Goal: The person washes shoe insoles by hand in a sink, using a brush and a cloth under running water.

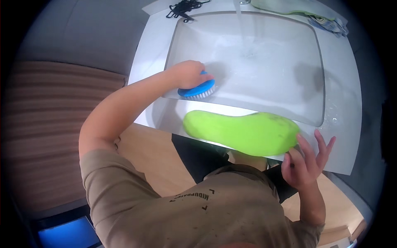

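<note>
My left hand grips a blue scrub brush from above, over the near left corner of the white sink. Its white bristles face down towards the sink's near rim. On the front strip of the counter lies a lime-green shoe insole, flat side up, its near edge reaching over the counter's front edge. Dark smudges mark its right end. At that end my right hand has fingertips touching the insole's edge, other fingers spread. Whether it pinches the edge is not clear.
Water runs from a tap into the sink. Black laces lie on the far left of the counter. A second, pale green-edged insole and a crumpled cloth lie at the far right. Water drops dot the right side.
</note>
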Tool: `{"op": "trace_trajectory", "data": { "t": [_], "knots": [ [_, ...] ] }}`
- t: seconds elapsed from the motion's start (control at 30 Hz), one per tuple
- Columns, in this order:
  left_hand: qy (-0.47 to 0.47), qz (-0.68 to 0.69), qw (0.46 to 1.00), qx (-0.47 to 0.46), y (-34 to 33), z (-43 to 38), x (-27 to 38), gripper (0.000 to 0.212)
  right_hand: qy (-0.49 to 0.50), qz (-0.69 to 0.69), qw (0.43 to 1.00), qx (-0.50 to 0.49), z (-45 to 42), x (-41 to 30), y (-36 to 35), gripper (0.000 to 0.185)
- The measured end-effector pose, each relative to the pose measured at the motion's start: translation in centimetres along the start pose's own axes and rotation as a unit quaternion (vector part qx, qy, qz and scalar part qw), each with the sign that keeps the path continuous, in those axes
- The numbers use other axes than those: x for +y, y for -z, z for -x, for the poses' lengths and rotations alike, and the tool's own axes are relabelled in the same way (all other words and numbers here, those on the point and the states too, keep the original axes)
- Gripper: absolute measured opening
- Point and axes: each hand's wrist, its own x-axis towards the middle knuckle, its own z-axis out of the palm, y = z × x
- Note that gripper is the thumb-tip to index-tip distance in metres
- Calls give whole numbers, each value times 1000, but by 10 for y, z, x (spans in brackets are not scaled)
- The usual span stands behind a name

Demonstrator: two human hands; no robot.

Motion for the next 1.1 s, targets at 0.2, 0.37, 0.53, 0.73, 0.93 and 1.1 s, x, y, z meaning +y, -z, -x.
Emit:
{"op": "trace_trajectory", "data": {
  "t": [0.2,0.37,0.53,0.73,0.93,1.1],
  "knots": [
    [46,-183,981,-52,13,17,4,48,0,5,1000,10,2,2,3,10],
    [40,-60,996,54,-8,-9,5,53,-2,-2,1000,11,2,3,4,8],
    [-8,-53,993,105,-1,-49,18,53,3,-12,1000,9,-3,3,4,9],
    [43,-135,989,39,30,-18,-20,53,-6,-6,1000,-2,0,4,4,8],
    [10,-29,996,82,-12,-41,17,55,5,-12,1000,-10,-9,1,6,7],
    [-15,-29,996,88,27,-91,46,56,6,-3,1000,-3,-5,3,4,8]
  ]
}}
